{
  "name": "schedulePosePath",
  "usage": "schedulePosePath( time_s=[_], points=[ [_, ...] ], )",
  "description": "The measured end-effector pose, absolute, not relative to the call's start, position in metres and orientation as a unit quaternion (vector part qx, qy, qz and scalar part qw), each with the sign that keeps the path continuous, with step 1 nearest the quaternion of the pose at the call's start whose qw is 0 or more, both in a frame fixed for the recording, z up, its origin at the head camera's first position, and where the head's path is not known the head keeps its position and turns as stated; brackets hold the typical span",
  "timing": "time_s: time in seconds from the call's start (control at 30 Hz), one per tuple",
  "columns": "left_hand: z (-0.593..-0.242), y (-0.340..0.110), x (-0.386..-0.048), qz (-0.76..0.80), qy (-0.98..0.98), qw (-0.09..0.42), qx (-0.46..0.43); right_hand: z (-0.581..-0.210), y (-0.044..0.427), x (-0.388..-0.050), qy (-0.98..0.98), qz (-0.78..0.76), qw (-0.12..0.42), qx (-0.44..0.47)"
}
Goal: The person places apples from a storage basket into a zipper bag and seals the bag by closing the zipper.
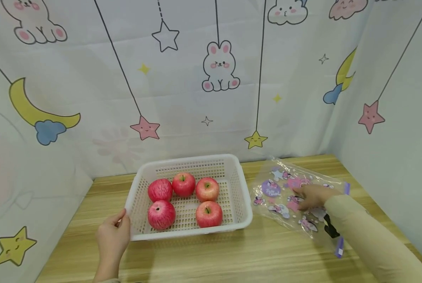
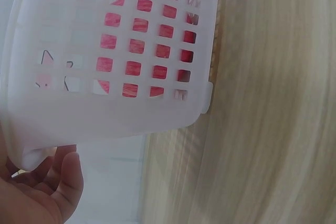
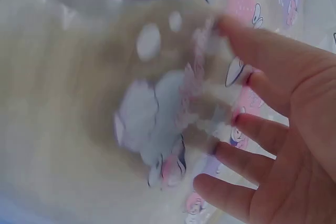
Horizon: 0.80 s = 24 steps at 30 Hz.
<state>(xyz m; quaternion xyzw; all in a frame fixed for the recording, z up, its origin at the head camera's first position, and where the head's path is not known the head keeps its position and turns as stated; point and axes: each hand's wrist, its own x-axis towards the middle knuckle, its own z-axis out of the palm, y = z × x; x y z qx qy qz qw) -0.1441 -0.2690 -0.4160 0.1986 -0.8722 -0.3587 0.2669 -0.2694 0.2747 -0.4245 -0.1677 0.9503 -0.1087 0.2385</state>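
A white plastic basket (image 1: 187,235) with slotted walls stands on the table with several red apples (image 1: 209,214) inside. At its left front corner my left hand (image 1: 114,235) holds the rim, the fingers curled under the lip in the left wrist view. To the right lies a clear zip bag (image 1: 272,204) printed with cartoon figures and stars, a purple strip along its right end. My right hand (image 1: 313,196) rests on the bag; in the right wrist view its fingers (image 3: 254,163) are spread and loosely bent against the plastic film.
The wood-grain table (image 1: 211,259) carries the basket and the bag. A white curtain (image 1: 182,98) with cartoon rabbits, stars and moons hangs behind it and along both sides. A small black piece (image 1: 331,226) shows by my right sleeve, over the bag.
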Motion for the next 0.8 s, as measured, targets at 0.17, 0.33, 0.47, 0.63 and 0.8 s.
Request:
schedulePosePath(
  time_s=[0.17,0.33,0.47,0.63,0.8],
  points=[
    [-0.416,-0.269,-0.144,-0.367,-0.871,0.256,0.203,-0.421,0.272,-0.266,0.946,-0.117,0.257,-0.157],
    [-0.416,-0.270,-0.144,-0.367,-0.873,0.249,0.204,-0.414,0.264,-0.262,0.950,-0.093,0.256,-0.150],
    [-0.416,-0.269,-0.144,-0.367,-0.873,0.246,0.208,-0.413,0.263,-0.261,0.954,-0.091,0.249,-0.143],
    [-0.416,-0.270,-0.145,-0.372,-0.871,0.243,0.211,-0.421,0.267,-0.262,0.959,-0.072,0.228,-0.154],
    [-0.416,-0.270,-0.144,-0.373,-0.869,0.246,0.213,-0.427,0.270,-0.260,0.959,-0.103,0.221,-0.145]
  ],
)
